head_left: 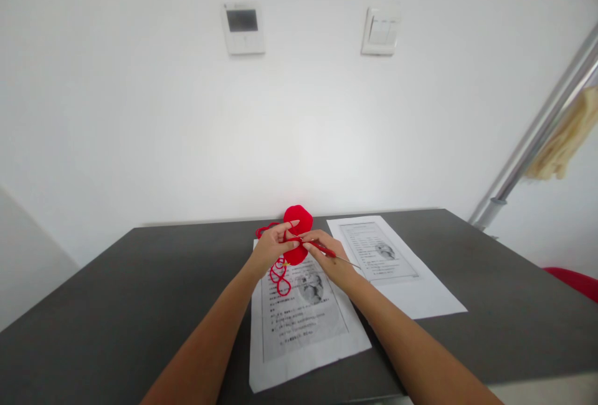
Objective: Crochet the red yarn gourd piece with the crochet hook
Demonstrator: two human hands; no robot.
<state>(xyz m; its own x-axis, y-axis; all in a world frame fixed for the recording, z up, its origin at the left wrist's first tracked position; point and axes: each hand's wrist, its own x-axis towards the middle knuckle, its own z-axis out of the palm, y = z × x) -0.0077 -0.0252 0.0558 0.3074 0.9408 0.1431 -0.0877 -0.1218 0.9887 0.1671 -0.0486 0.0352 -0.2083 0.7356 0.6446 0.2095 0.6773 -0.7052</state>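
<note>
Both my hands meet above the middle of a dark grey table (pixel 116 305). My left hand (pixel 272 248) is closed, pinching a red crocheted piece (pixel 298 218), with red yarn (pixel 279 277) looped over its fingers and hanging down in loops onto a paper. My right hand (pixel 332 262) is closed round a crochet hook (pixel 327 251) with a red grip; its tip points left into the red piece and its thin metal end sticks out to the right.
Two printed sheets lie on the table: one (pixel 303 324) under my hands, another (pixel 397 268) to the right. A white wall behind carries a small panel (pixel 243 26) and a light switch (pixel 380 31). A slanted metal pole (pixel 537 137) and a red object (pixel 577 280) are at right.
</note>
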